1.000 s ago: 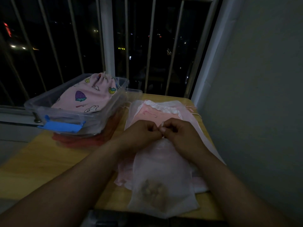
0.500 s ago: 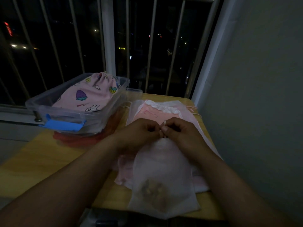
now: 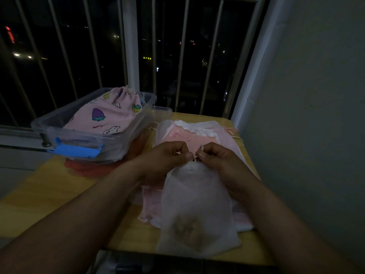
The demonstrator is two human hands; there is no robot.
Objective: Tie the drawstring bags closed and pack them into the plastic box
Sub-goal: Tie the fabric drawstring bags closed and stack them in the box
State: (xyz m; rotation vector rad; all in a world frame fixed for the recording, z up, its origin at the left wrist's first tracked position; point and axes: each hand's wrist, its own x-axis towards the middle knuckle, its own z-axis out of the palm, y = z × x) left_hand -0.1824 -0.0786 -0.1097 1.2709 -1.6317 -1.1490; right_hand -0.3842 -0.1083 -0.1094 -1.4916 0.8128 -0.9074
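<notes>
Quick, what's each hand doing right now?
Left hand: pinches the drawstring of the white bag.
Right hand: pinches the same drawstring.

One view only: wide-angle head cam, pitched forward and down over the table (image 3: 49, 186). Close in, mid-frame: left hand (image 3: 166, 161) and right hand (image 3: 219, 163), arms cut by the bottom edge. Barred window (image 3: 130, 56) at the table's far side fills the top, wall (image 3: 316, 115) the right.

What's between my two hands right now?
In the head view, the drawstring of the white bag, pinched by the left hand and right hand above its gathered neck.
</notes>
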